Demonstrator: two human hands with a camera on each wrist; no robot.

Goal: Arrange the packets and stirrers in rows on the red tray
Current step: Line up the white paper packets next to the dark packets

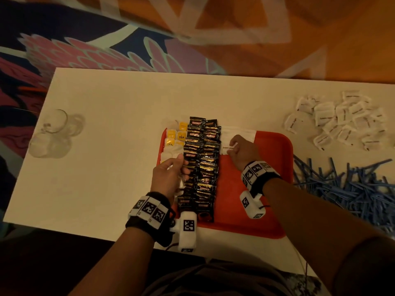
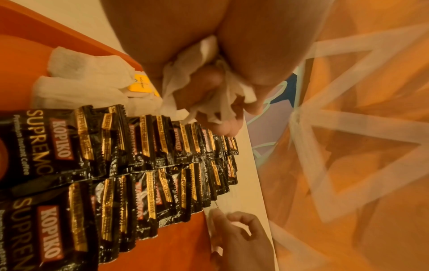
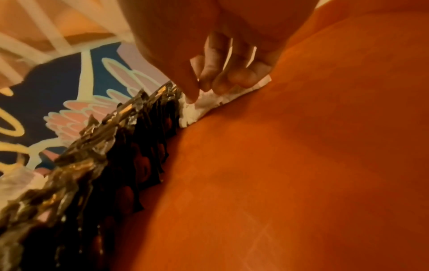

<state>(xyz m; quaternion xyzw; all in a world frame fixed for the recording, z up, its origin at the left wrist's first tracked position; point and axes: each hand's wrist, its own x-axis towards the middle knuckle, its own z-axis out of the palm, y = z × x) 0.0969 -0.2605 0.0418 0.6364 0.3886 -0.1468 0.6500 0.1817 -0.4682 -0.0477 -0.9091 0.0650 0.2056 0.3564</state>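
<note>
With our left hand (image 1: 171, 178) at seven o'clock clutching tea bags (image 2: 204, 77), our right hand (image 1: 241, 150) is pinching sugar packets (image 1: 237, 135) at one o'clock on the red tray (image 1: 267, 189), coffee sachets (image 1: 203, 163) lining two rows, while white packets (image 1: 342, 118) and blue stirrers (image 1: 352, 184) are waiting on the tabletop (image 1: 117, 124) at three o'clock.
</note>
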